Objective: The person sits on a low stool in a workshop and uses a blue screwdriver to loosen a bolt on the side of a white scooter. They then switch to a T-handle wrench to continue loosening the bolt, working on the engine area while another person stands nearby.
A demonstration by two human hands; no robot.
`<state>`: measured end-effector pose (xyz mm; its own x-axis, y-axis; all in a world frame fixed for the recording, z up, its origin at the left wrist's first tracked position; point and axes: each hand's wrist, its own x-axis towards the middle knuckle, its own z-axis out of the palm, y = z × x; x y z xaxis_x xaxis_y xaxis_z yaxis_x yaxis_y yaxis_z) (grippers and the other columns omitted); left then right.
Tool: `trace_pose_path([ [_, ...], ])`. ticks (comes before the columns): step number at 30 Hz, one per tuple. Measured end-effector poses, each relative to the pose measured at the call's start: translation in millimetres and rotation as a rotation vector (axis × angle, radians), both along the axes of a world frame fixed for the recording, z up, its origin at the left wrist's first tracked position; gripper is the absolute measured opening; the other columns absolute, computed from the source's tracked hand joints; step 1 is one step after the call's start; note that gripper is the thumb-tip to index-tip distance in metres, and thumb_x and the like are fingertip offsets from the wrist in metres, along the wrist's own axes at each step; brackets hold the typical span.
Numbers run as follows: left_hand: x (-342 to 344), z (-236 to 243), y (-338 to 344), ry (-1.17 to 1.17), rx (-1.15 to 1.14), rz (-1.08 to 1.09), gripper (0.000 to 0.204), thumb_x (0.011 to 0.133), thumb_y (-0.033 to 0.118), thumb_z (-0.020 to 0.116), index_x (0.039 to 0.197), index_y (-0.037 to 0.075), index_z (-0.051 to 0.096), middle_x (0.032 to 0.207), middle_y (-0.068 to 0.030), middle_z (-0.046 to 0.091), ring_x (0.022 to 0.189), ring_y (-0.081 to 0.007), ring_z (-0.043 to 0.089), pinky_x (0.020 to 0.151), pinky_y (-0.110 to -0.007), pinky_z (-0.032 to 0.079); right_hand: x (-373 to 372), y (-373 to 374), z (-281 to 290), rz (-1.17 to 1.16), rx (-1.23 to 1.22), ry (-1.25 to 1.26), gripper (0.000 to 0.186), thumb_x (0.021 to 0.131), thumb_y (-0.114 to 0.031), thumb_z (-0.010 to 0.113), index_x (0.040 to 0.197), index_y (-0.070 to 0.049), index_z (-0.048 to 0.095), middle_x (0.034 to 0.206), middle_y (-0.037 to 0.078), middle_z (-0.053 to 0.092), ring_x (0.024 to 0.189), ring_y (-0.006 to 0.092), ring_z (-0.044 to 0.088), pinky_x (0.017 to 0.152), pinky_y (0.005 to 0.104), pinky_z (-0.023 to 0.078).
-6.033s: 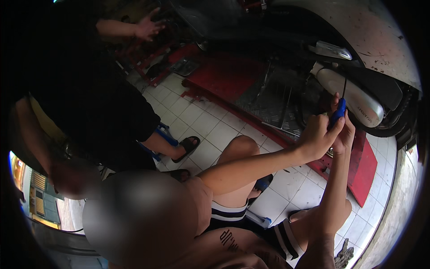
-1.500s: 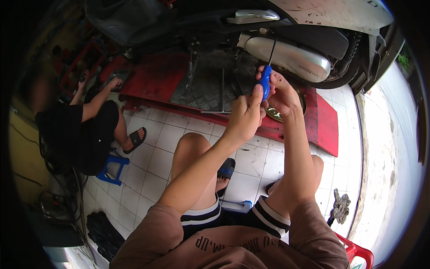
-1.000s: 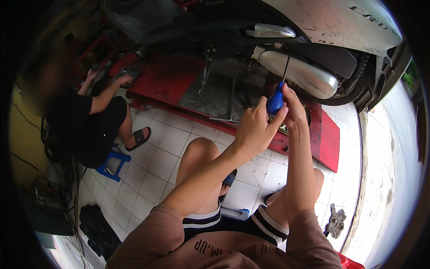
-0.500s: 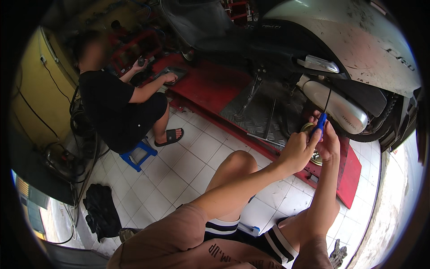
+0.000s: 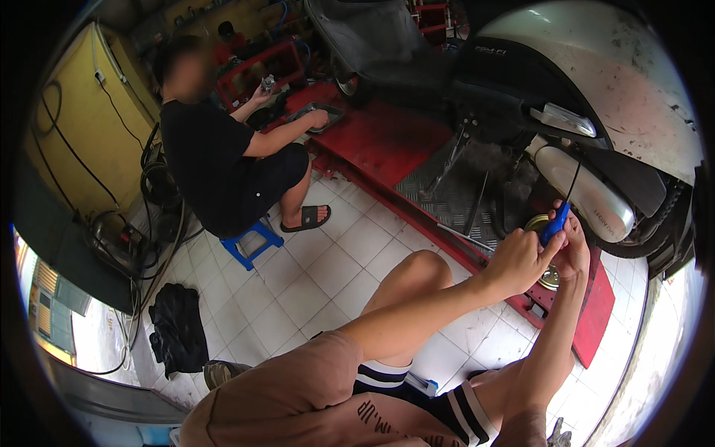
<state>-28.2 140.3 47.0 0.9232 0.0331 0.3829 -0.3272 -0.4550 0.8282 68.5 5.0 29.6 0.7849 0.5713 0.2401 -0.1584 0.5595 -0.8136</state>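
Observation:
A screwdriver with a blue handle and a thin dark shaft points upward in front of the scooter's silver exhaust cover. My right hand has its fingers closed around the handle. From the left, my left hand presses its curled fingers and thumb against the handle's lower end. Partly hidden behind both hands, a round gold-rimmed tin rests on the red lift platform; its contents are not clear. The silver scooter stands on the platform just beyond my hands.
At the left, a person in black sits on a blue stool, holding a small metal part over a tray. The red platform runs across the middle. Black cloth lies on white tiles; hoses and cables hang along the yellow cabinet.
My view has shifted, so the whole scene sits further right and lower. Both hands remain on the screwdriver. The seated person's raised hand has turned, showing the metal part more clearly.

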Motion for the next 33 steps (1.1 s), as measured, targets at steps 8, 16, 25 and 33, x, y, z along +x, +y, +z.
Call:
trace_pose_path([
  [8,-7.0,8.7,2.2,-0.277,0.0,0.074,0.044,0.092,0.037,0.055,0.077,-0.004,0.057,0.055,-0.0193,0.058,0.052,-0.0351,0.061,0.049,-0.042,0.047,-8.6,4.8,4.8,-0.04,0.011,0.089,0.047,0.085,-0.027,0.07,0.12,-0.002,0.051,0.098,0.004,0.059,0.082,0.0128,0.061,0.07,0.0225,0.051],
  [16,-8.5,11.9,7.5,-0.335,0.015,0.112,0.04,0.091,0.035,0.058,0.081,-0.004,0.056,0.065,-0.0223,0.061,0.059,-0.038,0.063,0.051,-0.042,0.048,14.8,-5.7,-13.8,-0.043,-0.035,0.061,0.044,0.086,-0.031,0.069,0.116,-0.005,0.051,0.096,0.001,0.057,0.081,0.0113,0.058,0.07,0.022,0.05],
  [25,-5.8,13.2,15.9,-0.052,0.004,-0.002,0.043,0.091,0.038,0.057,0.082,-0.004,0.056,0.066,-0.0215,0.062,0.056,-0.0367,0.062,0.05,-0.042,0.047,-2.5,11.1,5.7,0.017,0.02,-0.025,0.054,0.082,-0.026,0.074,0.124,-0.004,0.048,0.104,0.006,0.056,0.083,0.011,0.058,0.07,0.023,0.051],
  [33,-9.0,15.3,19.8,-0.412,0.009,0.168,0.041,0.088,0.038,0.06,0.081,-0.001,0.049,0.073,-0.0199,0.06,0.058,-0.035,0.062,0.049,-0.041,0.047,13.6,8.5,-18.1,-0.094,-0.001,0.051,0.041,0.089,-0.034,0.064,0.117,-0.004,0.055,0.098,0.002,0.06,0.082,0.011,0.057,0.07,0.0239,0.05],
])
